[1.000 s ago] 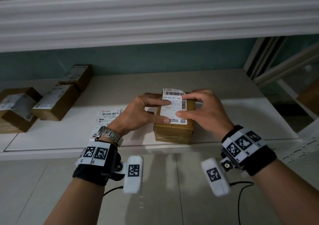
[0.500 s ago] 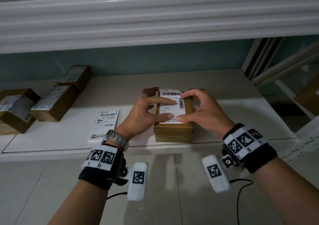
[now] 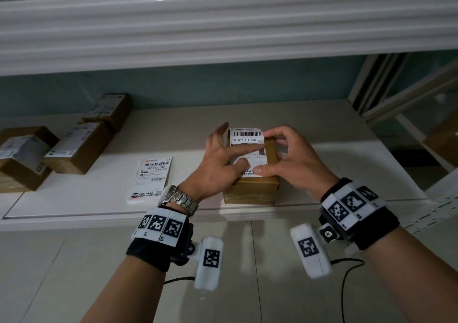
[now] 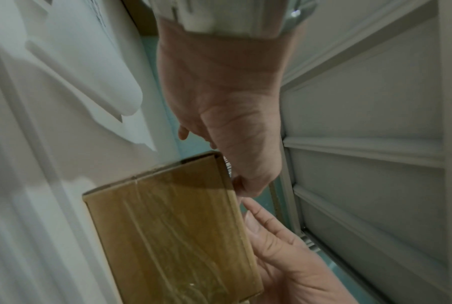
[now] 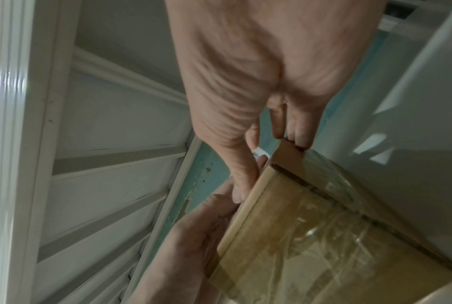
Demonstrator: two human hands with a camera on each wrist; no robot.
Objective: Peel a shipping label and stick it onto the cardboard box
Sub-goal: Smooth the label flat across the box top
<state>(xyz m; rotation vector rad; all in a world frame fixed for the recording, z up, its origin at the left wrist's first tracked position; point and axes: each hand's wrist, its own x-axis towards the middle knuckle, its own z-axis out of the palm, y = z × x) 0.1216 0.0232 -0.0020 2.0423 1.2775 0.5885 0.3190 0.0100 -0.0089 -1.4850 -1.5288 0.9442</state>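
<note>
**Label down on the box, long axis running away from me**

My left hand (image 3: 218, 164) sits at centre frame in the head view, fingers spread and mostly straight, the index finger and thumb laid flat across the shipping label (image 3: 247, 149); it presses and grips nothing. My right hand (image 3: 295, 159) is just to the right of it, fingers loosely bent: its thumb tip bears on the label's near right corner, its index fingertip touches the far right corner, and in the right wrist view the remaining fingers rest against the box's far corner. I see nothing held in that hand either.

The label lies on top of the cardboard box (image 3: 250, 189), which stands on the worktop (image 3: 104, 193) close to its front edge. Label and box share the same long axis, running from the lower middle of the frame toward the upper middle, straight away from me. The label's far end reaches slightly past the box's far edge; whether that end is stuck down I cannot tell.

I judge the coming move to be a smoothing stroke along that axis. The left hand is better placed, being already over the label's middle.

Toward the left of the frame lie a stack of unpeeled labels (image 3: 151, 179) and three labelled boxes (image 3: 79, 146), well apart from my hands.
</note>
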